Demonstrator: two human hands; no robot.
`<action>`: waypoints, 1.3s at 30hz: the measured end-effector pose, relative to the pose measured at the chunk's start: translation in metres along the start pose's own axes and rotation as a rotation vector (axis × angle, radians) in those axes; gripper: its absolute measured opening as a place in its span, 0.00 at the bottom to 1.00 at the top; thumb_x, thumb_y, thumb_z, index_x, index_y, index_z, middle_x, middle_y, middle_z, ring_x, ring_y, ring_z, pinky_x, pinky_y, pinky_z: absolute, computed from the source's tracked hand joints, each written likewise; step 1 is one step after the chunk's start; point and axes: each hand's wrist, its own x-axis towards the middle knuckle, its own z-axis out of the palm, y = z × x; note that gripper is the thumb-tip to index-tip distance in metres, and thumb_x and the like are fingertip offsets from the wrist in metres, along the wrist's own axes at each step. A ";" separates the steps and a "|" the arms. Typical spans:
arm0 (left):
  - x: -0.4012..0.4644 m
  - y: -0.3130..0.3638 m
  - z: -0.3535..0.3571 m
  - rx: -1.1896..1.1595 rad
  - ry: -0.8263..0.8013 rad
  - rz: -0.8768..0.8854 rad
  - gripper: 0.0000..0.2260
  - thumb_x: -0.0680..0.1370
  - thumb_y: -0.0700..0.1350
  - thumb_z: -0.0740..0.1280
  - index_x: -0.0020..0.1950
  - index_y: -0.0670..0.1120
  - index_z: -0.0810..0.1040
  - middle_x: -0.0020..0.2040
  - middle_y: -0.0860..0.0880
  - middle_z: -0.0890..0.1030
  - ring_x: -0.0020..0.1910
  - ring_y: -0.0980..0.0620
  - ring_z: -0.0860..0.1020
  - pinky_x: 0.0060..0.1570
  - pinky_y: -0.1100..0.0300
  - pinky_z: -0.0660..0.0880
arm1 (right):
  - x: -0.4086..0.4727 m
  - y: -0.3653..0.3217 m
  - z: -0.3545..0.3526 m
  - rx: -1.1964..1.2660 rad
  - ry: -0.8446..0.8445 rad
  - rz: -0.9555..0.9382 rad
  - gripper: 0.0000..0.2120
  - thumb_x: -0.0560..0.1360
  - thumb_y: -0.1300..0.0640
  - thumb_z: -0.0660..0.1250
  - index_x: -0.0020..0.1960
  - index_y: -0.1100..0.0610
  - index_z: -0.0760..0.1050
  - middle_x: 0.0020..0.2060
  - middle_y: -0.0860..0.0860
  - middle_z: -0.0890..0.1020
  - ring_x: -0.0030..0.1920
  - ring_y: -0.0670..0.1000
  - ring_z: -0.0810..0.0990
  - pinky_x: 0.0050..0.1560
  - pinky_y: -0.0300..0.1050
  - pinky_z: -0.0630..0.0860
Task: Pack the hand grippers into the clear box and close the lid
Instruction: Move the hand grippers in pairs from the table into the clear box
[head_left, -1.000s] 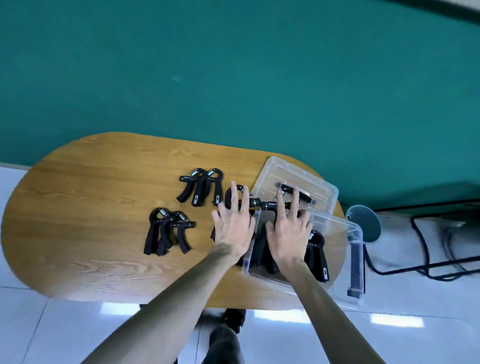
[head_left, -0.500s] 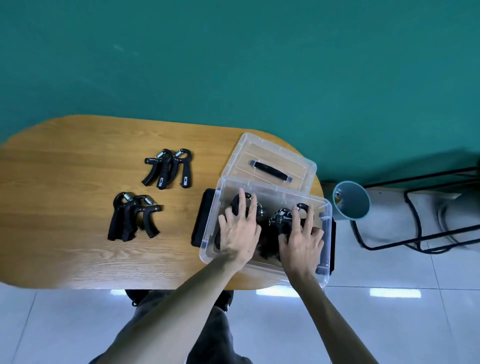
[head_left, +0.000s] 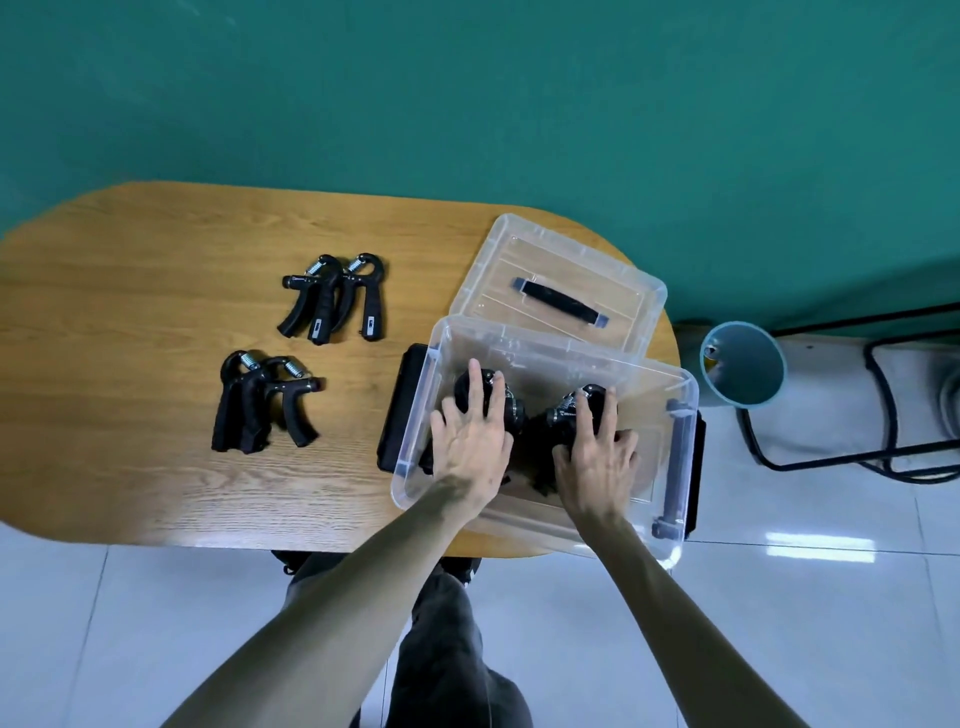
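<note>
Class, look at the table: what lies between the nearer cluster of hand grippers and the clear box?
In the head view, between the nearer cluster of hand grippers and the clear box, only bare table and the box's black side latch.

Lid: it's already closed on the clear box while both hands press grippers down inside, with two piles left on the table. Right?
Not quite. The head view shows the lid lying on the table behind the open box. The rest holds: both hands are on grippers inside, and two piles remain out.
</note>
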 end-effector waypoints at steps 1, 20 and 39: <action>0.001 0.000 0.000 0.003 -0.001 0.000 0.33 0.83 0.50 0.59 0.84 0.48 0.45 0.83 0.41 0.39 0.58 0.41 0.70 0.57 0.46 0.67 | 0.001 0.000 0.002 0.004 -0.009 0.001 0.37 0.73 0.53 0.70 0.79 0.50 0.58 0.80 0.56 0.53 0.49 0.61 0.68 0.48 0.57 0.72; 0.010 -0.035 -0.063 -0.021 0.239 0.316 0.24 0.84 0.53 0.49 0.77 0.45 0.68 0.67 0.45 0.78 0.67 0.45 0.71 0.61 0.49 0.67 | 0.008 -0.072 -0.041 0.038 0.263 -0.055 0.23 0.79 0.49 0.57 0.71 0.56 0.68 0.64 0.59 0.76 0.60 0.63 0.71 0.58 0.62 0.70; 0.007 -0.282 -0.088 -0.155 0.092 0.056 0.30 0.85 0.58 0.48 0.84 0.46 0.48 0.84 0.43 0.50 0.79 0.39 0.59 0.68 0.43 0.65 | 0.010 -0.297 -0.029 -0.093 0.143 -0.279 0.23 0.84 0.45 0.54 0.78 0.46 0.59 0.76 0.59 0.62 0.66 0.65 0.68 0.61 0.62 0.69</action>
